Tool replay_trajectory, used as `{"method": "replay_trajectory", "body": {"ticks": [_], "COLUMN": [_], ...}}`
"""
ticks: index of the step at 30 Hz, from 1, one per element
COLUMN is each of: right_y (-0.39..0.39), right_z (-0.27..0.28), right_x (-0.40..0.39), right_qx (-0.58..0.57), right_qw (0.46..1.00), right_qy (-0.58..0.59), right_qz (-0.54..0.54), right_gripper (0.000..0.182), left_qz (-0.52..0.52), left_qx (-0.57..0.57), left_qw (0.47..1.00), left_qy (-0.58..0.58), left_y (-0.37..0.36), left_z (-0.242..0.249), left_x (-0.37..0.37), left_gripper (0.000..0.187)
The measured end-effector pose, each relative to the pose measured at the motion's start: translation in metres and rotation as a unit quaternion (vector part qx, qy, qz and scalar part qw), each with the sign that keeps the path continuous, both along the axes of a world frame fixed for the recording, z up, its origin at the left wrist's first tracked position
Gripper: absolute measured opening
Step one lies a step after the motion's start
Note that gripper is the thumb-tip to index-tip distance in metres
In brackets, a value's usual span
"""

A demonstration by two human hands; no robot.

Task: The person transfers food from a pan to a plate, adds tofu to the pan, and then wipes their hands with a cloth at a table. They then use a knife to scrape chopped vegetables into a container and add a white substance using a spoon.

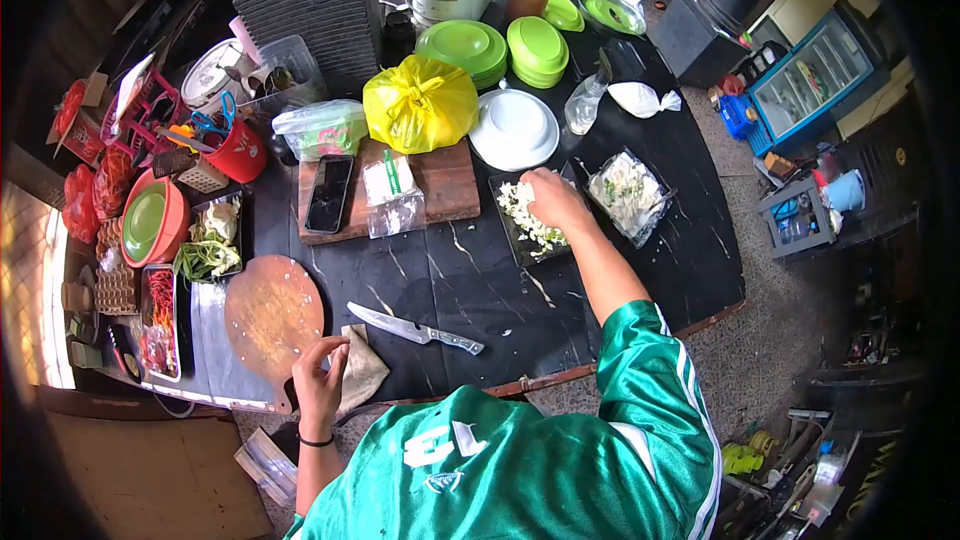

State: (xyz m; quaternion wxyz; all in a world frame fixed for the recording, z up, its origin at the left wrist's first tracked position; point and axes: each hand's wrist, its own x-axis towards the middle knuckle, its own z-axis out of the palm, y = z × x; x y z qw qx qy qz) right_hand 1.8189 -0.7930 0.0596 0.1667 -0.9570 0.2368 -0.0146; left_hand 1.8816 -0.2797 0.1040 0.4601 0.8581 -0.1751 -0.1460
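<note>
Nearest the body, at seven o'clock, the left hand (320,380) is rested on the near rim of the round wooden cutting board (272,318), with the fingers loosely curled and nothing gripped; a crumpled cloth (362,368) lies just beside it at three o'clock. A knife (415,329) is laid flat on the black marble counter (480,280), clear of both hands, its blade turned toward ten o'clock.

Farther out, at one o'clock, the right hand (555,202) is stretched over a black tray (530,220) in which chopped white pieces are heaped. The fingers are bent downward onto the heap; whether anything is pinched between them cannot be told.

The step is judged to be the placing or spreading of the chopped pieces in the tray. It is best done with the hand kept low over the tray, so that nothing is scattered onto the counter. A second tray (628,195) of similar white pieces sits just beyond, at two o'clock, and the two are best kept apart.

Farthest off, at twelve o'clock, a yellow bag (420,103) and green plates (462,46) are seen.
</note>
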Motion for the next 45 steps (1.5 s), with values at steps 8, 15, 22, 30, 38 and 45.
{"method": "replay_trajectory", "body": {"ticks": [8,15,22,30,38,45], "right_y": [0.014,0.004,-0.028,-0.05,-0.044,-0.042], "right_z": [-0.016,-0.015,0.018,-0.019,-0.01,0.008], "right_x": [0.009,0.015,0.006,0.002,0.002,0.002], "right_qx": [-0.121,-0.058,0.156,0.418,0.382,0.211], "right_qw": [0.99,0.998,0.975,0.858,0.863,0.949], "right_qy": [0.061,0.025,-0.099,-0.153,-0.114,-0.071], "right_qz": [0.04,-0.014,-0.124,-0.255,-0.309,-0.223], "right_gripper": [0.023,0.019,0.015,0.017,0.018,0.035], "left_qz": [0.026,0.029,0.057,-0.009,-0.005,-0.046], "left_qx": [0.013,0.005,-0.111,-0.139,-0.136,-0.283], "left_qw": [1.0,1.0,0.992,0.99,0.988,0.942], "left_qy": [0.013,-0.002,0.031,0.038,0.066,0.175], "left_y": [0.005,0.005,-0.007,-0.026,-0.03,-0.09], "left_z": [0.0,0.003,-0.014,-0.013,-0.005,-0.015], "left_x": [-0.009,-0.011,-0.012,-0.009,-0.012,-0.008], "left_gripper": [0.012,0.012,0.021,0.026,0.027,0.025]}}
